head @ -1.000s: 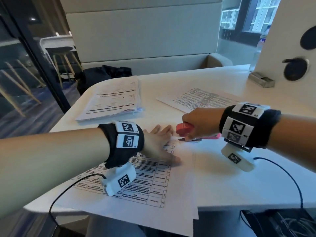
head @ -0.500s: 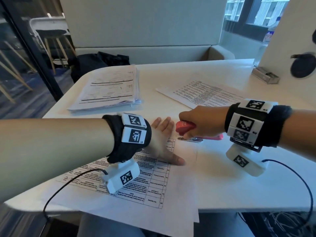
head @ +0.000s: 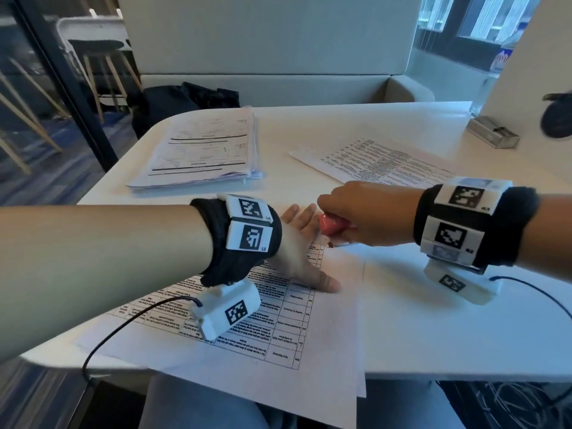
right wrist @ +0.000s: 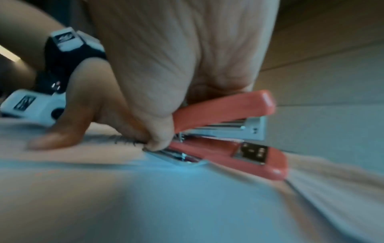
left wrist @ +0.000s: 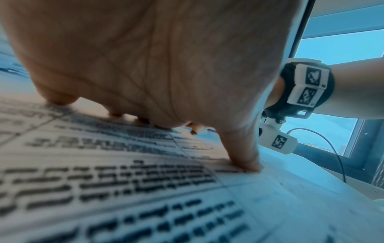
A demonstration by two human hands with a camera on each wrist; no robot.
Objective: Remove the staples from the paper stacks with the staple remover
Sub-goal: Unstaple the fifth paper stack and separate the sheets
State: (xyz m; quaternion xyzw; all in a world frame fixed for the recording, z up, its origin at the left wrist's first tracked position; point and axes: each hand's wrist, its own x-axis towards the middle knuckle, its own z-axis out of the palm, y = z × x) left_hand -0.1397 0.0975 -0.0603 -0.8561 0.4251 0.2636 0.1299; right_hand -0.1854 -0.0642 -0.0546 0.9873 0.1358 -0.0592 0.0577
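A printed paper stack (head: 278, 329) lies at the table's near edge and overhangs it. My left hand (head: 301, 252) lies flat on it with fingers spread, the thumb (left wrist: 245, 157) pressing the sheet. My right hand (head: 362, 215) grips a red stapler with a metal remover tab (head: 332, 227), its rear end set against the stack's far right corner. In the right wrist view the stapler (right wrist: 228, 134) shows its metal tab (right wrist: 178, 157) low at the paper's edge, beside my left hand (right wrist: 68, 115). The staple itself is hidden.
A thick pile of papers (head: 204, 150) sits at the back left of the white table (head: 433, 329). A loose printed sheet (head: 380, 162) lies behind my right hand. A small metal box (head: 492, 131) stands at the far right. Cables hang off both wrists.
My right hand has pushed the stapler leftward, closer to my left hand's fingers and onto the paper's corner. The left hand stays pressed on the stack.
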